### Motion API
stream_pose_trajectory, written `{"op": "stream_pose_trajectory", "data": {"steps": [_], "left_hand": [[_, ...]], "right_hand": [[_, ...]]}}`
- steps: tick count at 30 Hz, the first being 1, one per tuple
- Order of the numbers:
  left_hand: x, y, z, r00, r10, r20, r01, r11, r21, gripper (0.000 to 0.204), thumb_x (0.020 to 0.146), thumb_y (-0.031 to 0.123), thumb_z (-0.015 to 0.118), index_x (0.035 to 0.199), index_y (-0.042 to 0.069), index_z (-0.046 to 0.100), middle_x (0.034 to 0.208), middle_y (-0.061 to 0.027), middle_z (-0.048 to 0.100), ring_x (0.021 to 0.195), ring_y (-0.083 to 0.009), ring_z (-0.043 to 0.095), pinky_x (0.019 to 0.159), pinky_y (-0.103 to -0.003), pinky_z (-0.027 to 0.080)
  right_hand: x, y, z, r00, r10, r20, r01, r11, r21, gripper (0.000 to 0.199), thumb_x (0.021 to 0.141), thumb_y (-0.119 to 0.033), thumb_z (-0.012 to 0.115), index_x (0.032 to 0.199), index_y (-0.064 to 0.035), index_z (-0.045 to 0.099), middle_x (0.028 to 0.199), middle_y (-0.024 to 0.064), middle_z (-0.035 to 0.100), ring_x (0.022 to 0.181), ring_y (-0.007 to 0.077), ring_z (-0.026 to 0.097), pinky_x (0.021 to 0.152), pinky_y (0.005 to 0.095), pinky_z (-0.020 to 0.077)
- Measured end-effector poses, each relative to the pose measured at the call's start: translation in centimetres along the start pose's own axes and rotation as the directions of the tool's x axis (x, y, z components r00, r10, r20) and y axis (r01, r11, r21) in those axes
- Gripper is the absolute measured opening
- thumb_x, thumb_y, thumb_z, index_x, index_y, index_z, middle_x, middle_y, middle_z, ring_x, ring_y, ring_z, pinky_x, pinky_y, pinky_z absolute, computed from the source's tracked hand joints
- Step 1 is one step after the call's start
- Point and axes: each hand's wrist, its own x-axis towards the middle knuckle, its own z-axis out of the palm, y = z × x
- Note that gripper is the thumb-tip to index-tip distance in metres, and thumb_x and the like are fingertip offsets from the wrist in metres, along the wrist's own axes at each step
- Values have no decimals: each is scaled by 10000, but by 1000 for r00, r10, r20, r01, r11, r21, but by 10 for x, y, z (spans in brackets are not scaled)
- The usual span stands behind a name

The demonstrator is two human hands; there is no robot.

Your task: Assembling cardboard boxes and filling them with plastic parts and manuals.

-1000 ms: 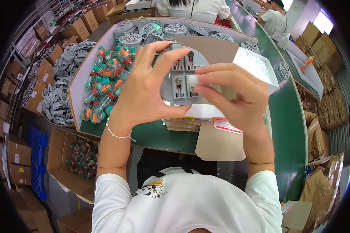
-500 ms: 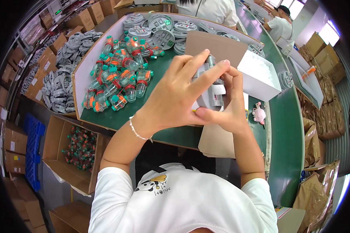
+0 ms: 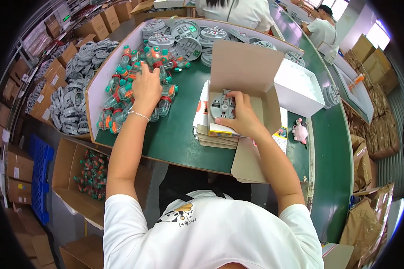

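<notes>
Over a pile of small clear bottles [image 3: 164,104] with green and orange caps is my left hand [image 3: 146,89], its fingers stretched out and touching the bottles. I cannot see a bottle gripped in it. In front of me an open cardboard box [image 3: 244,67] stands with its flap raised. Inside its left part lies a grey plastic part [image 3: 221,104] with raised fittings, and my right hand [image 3: 244,115] grips it, thumb at the near edge and fingers at the far edge. The box rests on a stack of flat cartons [image 3: 217,141].
Round grey plastic parts [image 3: 187,48] heap along the table's far edge. A white box [image 3: 298,85] with white pieces stands to the right, near a pink plush toy [image 3: 300,131]. Lower left, a carton [image 3: 67,168] holds more bottles. Two other people are beyond the table.
My hands have parted. The grey part, held up between both, is now down in the box under my right hand. My left hand has moved left to the bottles.
</notes>
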Motion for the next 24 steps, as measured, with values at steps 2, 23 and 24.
{"op": "stream_pose_trajectory", "data": {"steps": [2,23,24], "left_hand": [[5,-8,9,997,41,-63,-45,997,-63,325,800,186,779,1066,60,641,1094,-157,585,896,-306,652,733,-427,559],[-56,186,-47,593,612,-523,-797,354,-489,419,753,141,792,1136,11,681,1141,-100,676,983,-271,660,823,-349,569],[-58,191,-42,584,664,-466,-800,375,-468,444,762,212,805,1132,8,671,1147,-96,664,1019,-276,648,850,-357,558]], "right_hand": [[-2,2,0,996,56,73,-65,989,135,745,746,-265,876,1328,-36,472,1308,199,497,1199,343,546,981,385,484],[-102,54,-72,854,73,-516,22,984,176,263,949,-154,692,1158,-16,610,1280,129,604,1094,178,625,885,325,500],[-103,60,-67,896,129,-424,9,951,308,282,941,-185,701,1151,-18,611,1237,126,624,1064,197,636,860,344,509]]}}
